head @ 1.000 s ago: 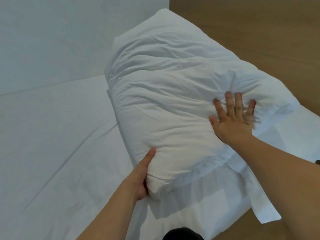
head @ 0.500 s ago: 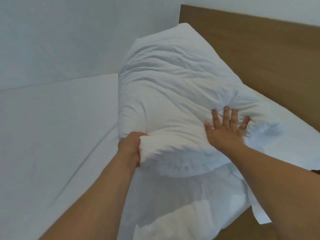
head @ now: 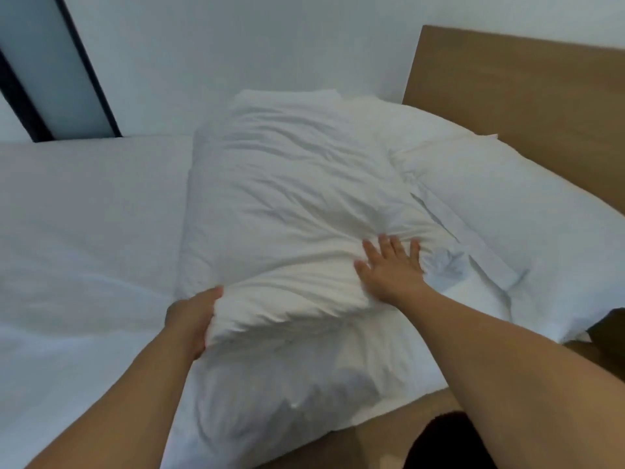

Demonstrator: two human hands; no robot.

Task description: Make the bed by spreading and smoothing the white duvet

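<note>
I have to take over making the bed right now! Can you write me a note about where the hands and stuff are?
Left hand: gripping the near edge of the folded duvet.
Right hand: flat and open, pressing on top of it.
Duvet: a thick bundle across the bed, beside the pillow at the headboard.
Done: nothing spread.
Left: unfold it over the sheet, then smooth it.

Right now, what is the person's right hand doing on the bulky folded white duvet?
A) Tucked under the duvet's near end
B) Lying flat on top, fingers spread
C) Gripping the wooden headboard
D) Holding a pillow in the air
B: the right hand lies open, palm down, on the bulky folded white duvet, while the left hand grips its near end.
</note>
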